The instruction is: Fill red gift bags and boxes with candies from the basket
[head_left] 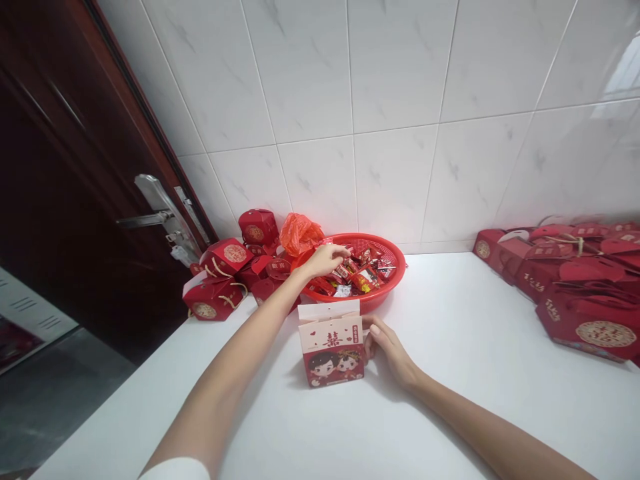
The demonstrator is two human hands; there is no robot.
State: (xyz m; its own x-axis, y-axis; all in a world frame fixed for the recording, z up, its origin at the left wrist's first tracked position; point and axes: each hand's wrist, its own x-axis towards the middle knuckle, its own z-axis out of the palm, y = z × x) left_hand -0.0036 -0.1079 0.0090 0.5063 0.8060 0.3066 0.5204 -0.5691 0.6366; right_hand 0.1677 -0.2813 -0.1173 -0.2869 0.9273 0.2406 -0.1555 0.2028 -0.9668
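A cream and red gift box [333, 353], printed with two cartoon figures, stands upright on the white table with its top flaps up. My right hand [380, 340] grips its right side, the thumb at the edge and the other fingers partly hidden behind it. Just behind the box is a red plastic basket [395, 283] of wrapped candies [367, 277]. Over the basket's left part reaches my left hand [327, 260], its fingers stretched out above the candies; I see nothing held in them.
Red gift boxes [215, 300] with cord handles are piled at the left beside a crumpled red plastic bag [300, 233]. More red boxes [585, 320] line the right side of the table [450, 320]. A tiled wall rises behind, and a dark door [75, 167] stands left.
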